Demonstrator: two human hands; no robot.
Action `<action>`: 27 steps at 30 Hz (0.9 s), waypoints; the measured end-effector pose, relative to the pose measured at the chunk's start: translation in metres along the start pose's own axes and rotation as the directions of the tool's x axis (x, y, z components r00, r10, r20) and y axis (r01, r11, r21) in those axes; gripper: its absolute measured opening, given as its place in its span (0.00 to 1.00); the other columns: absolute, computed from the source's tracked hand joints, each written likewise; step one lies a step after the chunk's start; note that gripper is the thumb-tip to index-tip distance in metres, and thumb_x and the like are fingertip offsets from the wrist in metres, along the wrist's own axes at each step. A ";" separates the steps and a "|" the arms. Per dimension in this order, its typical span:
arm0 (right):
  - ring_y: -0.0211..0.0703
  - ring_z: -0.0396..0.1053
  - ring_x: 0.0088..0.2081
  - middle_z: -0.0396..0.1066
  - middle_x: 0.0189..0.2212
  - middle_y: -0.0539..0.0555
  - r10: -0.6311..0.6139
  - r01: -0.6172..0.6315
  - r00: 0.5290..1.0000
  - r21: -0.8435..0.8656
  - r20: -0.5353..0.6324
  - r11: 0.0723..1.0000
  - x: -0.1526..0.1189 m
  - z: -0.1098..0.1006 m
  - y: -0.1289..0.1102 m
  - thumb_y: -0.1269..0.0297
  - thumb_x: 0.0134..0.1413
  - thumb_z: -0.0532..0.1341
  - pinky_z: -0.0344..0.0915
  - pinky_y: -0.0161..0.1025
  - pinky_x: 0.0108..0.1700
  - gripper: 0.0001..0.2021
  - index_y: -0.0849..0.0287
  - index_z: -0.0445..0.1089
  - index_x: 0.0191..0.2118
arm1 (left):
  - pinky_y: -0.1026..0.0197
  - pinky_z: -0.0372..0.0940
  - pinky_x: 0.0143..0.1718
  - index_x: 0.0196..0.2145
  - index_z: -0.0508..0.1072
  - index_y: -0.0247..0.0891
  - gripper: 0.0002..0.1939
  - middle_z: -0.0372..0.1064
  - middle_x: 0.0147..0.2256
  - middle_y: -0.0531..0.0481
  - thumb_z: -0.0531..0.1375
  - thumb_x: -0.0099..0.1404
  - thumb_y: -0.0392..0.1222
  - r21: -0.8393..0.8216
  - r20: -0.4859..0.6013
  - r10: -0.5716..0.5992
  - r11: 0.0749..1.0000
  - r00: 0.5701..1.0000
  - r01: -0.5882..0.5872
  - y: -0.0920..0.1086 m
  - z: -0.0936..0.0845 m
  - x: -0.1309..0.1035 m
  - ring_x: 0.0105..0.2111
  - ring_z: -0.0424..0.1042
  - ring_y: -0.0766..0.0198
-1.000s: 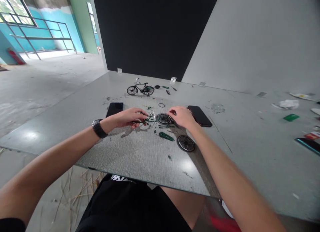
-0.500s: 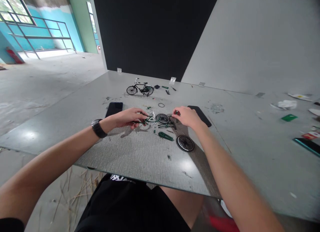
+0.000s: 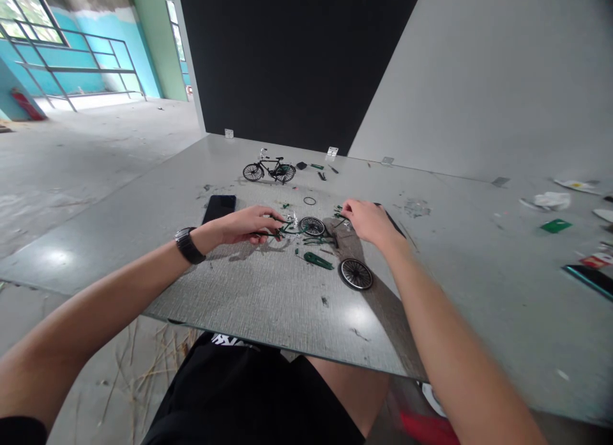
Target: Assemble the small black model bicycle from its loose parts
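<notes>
My left hand [image 3: 258, 224] is closed on a green model bicycle frame [image 3: 290, 229], low over the table. Just right of that frame is a small spoked wheel [image 3: 312, 226]. My right hand [image 3: 363, 218] pinches a thin green bicycle part [image 3: 340, 212]; its exact kind is hard to make out. Between the hands lie more thin green parts [image 3: 316, 241] and a flat green piece [image 3: 318, 260]. A second spoked wheel [image 3: 355, 274] rests nearer the table edge, below my right hand. A thin black ring [image 3: 309, 201] lies beyond the first wheel.
An assembled black model bicycle [image 3: 269, 168] stands at the back, with small dark and green pieces [image 3: 317, 166] right of it. Phone-like black slabs lie left [image 3: 220, 208] and partly behind my right hand. A green card [image 3: 556, 226] and crumpled white tissue [image 3: 550, 200] are far right.
My right hand has moved a little to the right, away from the small wheel, and the thin green part in its fingers shows more. My left hand stays nearly still.
</notes>
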State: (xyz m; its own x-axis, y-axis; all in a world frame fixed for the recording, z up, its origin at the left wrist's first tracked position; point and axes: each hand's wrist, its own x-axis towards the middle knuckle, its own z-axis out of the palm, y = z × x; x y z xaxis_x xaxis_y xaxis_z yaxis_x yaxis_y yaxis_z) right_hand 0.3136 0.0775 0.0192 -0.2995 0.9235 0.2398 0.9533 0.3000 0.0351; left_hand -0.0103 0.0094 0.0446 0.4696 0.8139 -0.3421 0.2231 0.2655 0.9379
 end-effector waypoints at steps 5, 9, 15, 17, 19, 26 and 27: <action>0.51 0.73 0.39 0.78 0.40 0.60 0.052 -0.031 0.995 0.225 -0.088 0.974 0.001 -0.006 -0.007 0.65 0.67 0.54 0.60 0.43 0.39 0.08 0.57 0.71 0.42 | 0.70 0.53 0.17 0.49 0.75 0.37 0.11 0.73 0.36 0.47 0.63 0.69 0.39 -0.003 -0.014 0.008 1.000 1.000 -0.009 -0.001 0.000 0.001 0.20 0.62 0.76; 0.48 0.72 0.36 0.77 0.34 0.57 0.051 0.000 0.994 0.464 -0.098 0.886 -0.004 -0.015 -0.024 0.60 0.67 0.56 0.62 0.42 0.39 0.10 0.58 0.72 0.39 | 0.70 0.54 0.18 0.51 0.73 0.37 0.14 0.73 0.36 0.47 0.64 0.69 0.40 -0.023 0.022 0.032 0.999 0.999 -0.031 -0.004 -0.002 0.003 0.20 0.61 0.76; 0.42 0.68 0.28 0.73 0.27 0.52 -0.069 0.122 0.992 0.737 -0.101 0.665 -0.017 -0.025 -0.064 0.46 0.66 0.57 0.61 0.40 0.32 0.19 0.57 0.72 0.39 | 0.71 0.53 0.19 0.52 0.72 0.37 0.15 0.75 0.36 0.45 0.64 0.68 0.40 -0.053 0.064 0.034 0.998 0.997 -0.030 -0.005 0.000 0.003 0.20 0.60 0.76; 0.42 0.68 0.29 0.74 0.28 0.53 -0.118 0.122 0.991 0.791 -0.064 0.600 -0.020 -0.026 -0.076 0.44 0.65 0.58 0.62 0.40 0.32 0.20 0.57 0.74 0.39 | 0.71 0.52 0.19 0.51 0.73 0.38 0.14 0.75 0.36 0.45 0.63 0.69 0.41 -0.047 0.057 0.023 0.999 0.998 -0.020 -0.006 0.002 0.004 0.20 0.60 0.76; 0.43 0.71 0.31 0.76 0.30 0.54 -0.159 0.118 0.987 0.825 -0.035 0.552 -0.022 -0.027 -0.085 0.45 0.64 0.59 0.64 0.41 0.34 0.19 0.57 0.75 0.41 | 0.71 0.52 0.19 0.51 0.73 0.38 0.13 0.74 0.35 0.46 0.62 0.71 0.43 -0.038 0.055 0.025 0.999 0.998 -0.023 -0.007 0.004 0.004 0.20 0.60 0.76; 0.42 0.72 0.32 0.76 0.30 0.54 -0.184 0.078 0.983 0.861 0.018 0.502 -0.024 -0.025 -0.097 0.51 0.63 0.62 0.65 0.41 0.35 0.14 0.58 0.75 0.41 | 0.71 0.53 0.20 0.46 0.73 0.38 0.18 0.70 0.33 0.49 0.55 0.75 0.55 0.003 0.071 0.088 0.996 0.994 -0.088 -0.011 0.010 0.005 0.20 0.58 0.77; 0.42 0.72 0.32 0.76 0.30 0.54 -0.193 0.080 0.981 0.863 0.021 0.498 -0.024 -0.025 -0.098 0.50 0.62 0.62 0.64 0.40 0.34 0.15 0.58 0.75 0.40 | 0.71 0.53 0.20 0.45 0.73 0.38 0.18 0.70 0.33 0.49 0.56 0.74 0.56 0.026 0.069 0.095 0.995 0.993 -0.097 -0.010 0.010 0.004 0.20 0.59 0.76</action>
State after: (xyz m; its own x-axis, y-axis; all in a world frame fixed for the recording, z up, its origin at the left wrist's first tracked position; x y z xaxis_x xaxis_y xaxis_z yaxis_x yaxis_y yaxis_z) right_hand 0.2281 0.0197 0.0341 -0.4787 0.8529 0.2083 0.4169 0.4296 -0.8010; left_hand -0.0018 0.0047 0.0327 0.5465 0.7977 -0.2549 0.1989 0.1720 0.9648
